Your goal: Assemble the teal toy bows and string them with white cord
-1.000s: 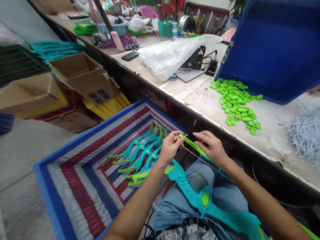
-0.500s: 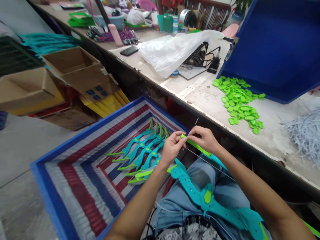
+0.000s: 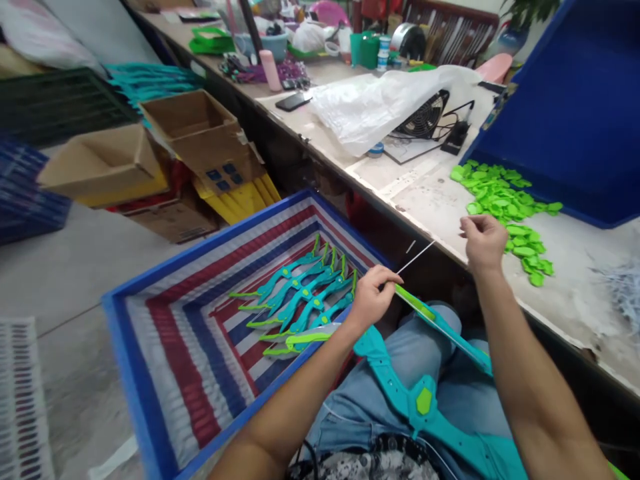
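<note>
Over at far left: a blue checked bundle [image 3: 30, 190] crowds the floor, and below it a pale slatted panel [image 3: 20, 393] runs off the frame.
Cardboard boxes [image 3: 107, 167]: two with open tops, beyond the striped bin, a strip of grey floor between.
Striped bin [image 3: 137, 393]: blue rim, and inside it teal-and-green bows [image 3: 305, 293] lie side by side towards the right, striped lining showing on the left.
Bin's right rim: crossed by the green limb of the lap bow [image 3: 393, 380], which slants over the jeans to lower right.
Left hand [image 3: 373, 297]: thumb and fingers pressed together, pinching the upper end of a green-and-teal strip [image 3: 435, 317]; nearly edge-on, it slopes past the knees until the right forearm hides it.
White cord [image 3: 416, 257]: straight from the left fingertips, slanting up across the dark gap between bin and table.
Table edge [image 3: 375, 187]: one long diagonal, passing between the two hands, which are well apart.
Right hand [image 3: 486, 243]: raised, thumb and fingertips drawn together; the cord points at them, but its last stretch fades against the pale tabletop, so whether they grip it I cannot tell.
Green pieces [image 3: 493, 193]: heaped behind that hand, right up to the big blue tub [image 3: 575, 107].
Pale strands [image 3: 620, 287]: a tangle at far right.
</note>
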`<act>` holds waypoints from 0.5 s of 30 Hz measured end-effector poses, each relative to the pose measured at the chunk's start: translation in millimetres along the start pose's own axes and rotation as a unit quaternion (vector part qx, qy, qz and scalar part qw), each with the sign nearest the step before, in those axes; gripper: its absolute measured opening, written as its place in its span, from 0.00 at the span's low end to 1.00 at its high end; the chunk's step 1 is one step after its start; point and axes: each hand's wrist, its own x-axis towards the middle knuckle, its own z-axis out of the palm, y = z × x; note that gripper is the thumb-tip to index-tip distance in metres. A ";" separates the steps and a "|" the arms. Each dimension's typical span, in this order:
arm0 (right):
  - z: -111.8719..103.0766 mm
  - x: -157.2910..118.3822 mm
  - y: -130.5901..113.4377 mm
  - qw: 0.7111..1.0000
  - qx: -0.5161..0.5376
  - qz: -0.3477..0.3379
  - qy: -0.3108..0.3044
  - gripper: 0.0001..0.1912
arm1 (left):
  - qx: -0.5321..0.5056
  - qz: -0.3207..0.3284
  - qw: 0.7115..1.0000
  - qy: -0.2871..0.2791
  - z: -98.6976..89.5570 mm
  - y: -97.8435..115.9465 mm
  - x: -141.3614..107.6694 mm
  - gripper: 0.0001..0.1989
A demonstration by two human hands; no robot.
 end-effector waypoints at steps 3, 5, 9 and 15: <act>4.8 -53.3 -24.3 0.992 0.059 -0.059 -0.094 0.05 | -0.096 -0.140 0.985 -0.025 -5.0 3.0 18.3 0.13; 12.5 -96.8 -35.3 0.975 0.092 -0.103 -0.171 0.05 | -0.176 -0.223 0.958 -0.031 -8.2 5.3 30.7 0.16; 21.9 -143.6 -26.2 0.967 0.107 -0.104 -0.205 0.06 | -0.148 -0.233 0.961 0.018 -14.0 11.1 40.5 0.10; 30.7 -137.1 -7.4 0.973 0.154 0.037 -0.170 0.06 | 0.023 -0.058 0.996 0.063 -15.2 18.7 26.8 0.03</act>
